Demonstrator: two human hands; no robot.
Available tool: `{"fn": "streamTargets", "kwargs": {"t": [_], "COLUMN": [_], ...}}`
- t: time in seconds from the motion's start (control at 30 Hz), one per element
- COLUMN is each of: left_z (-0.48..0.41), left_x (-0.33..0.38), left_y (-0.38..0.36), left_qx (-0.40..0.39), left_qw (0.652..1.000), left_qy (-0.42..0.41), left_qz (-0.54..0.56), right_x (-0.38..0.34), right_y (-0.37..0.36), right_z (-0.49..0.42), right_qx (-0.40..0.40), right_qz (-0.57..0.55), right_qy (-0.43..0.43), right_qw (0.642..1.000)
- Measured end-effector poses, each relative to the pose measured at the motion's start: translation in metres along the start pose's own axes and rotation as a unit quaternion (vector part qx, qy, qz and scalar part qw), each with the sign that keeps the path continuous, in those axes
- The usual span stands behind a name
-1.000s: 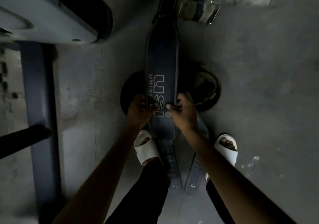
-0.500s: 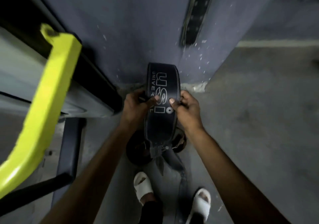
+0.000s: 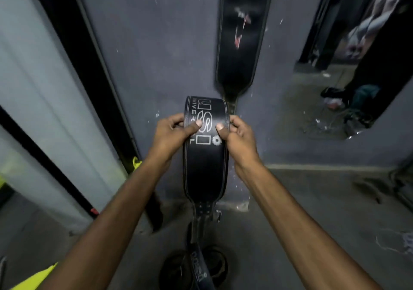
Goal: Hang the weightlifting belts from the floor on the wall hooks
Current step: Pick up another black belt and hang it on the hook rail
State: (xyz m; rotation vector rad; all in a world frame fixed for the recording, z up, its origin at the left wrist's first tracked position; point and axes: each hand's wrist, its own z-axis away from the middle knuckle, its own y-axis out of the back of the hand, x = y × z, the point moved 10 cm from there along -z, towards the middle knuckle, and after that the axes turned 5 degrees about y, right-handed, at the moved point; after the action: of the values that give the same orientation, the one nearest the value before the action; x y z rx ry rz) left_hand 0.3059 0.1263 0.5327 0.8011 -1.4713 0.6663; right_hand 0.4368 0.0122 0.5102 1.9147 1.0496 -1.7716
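A black leather weightlifting belt (image 3: pixel 205 166) with white "USI UNIVERSAL" lettering hangs folded over in front of me, its narrow end dangling toward the floor. My left hand (image 3: pixel 173 133) grips its left edge and my right hand (image 3: pixel 239 136) grips its right edge, thumbs on the printed face. A second black belt (image 3: pixel 242 34) hangs flat on the grey wall just above and to the right; its top and any hook are out of frame. Another belt strap (image 3: pixel 197 265) lies on the floor below, beside a dark round object.
The grey wall (image 3: pixel 161 54) stands directly ahead. A black-and-white machine frame with yellow parts (image 3: pixel 33 278) fills the left side. A mirror or opening (image 3: pixel 348 61) at right shows clutter. Bare concrete floor (image 3: pixel 324 200) stretches to the right.
Both hands have lifted the belt from the floor up in front of the wall. My view has tilted up, so the hanging belt shows and my feet have left the frame.
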Motion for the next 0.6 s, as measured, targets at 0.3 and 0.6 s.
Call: {"fn": "streamTargets", "kwargs": {"t": [0.3,0.6], "left_z": [0.086,0.159], "left_x": [0.261,0.376], "left_y": [0.012,0.035], "left_qx": [-0.010,-0.047], "left_qw": [0.993,0.980], "left_qy": [-0.121,-0.193], "left_qz": [0.001,-0.003], "right_x": [-0.279,-0.454], "right_y": [-0.053,-0.100], "right_z": [0.047,0.097], "right_qx": [-0.006,0.027], "right_qz": [-0.053,-0.041], "right_qy": [0.147,0.241], "right_qw": [0.988,0.969]}}
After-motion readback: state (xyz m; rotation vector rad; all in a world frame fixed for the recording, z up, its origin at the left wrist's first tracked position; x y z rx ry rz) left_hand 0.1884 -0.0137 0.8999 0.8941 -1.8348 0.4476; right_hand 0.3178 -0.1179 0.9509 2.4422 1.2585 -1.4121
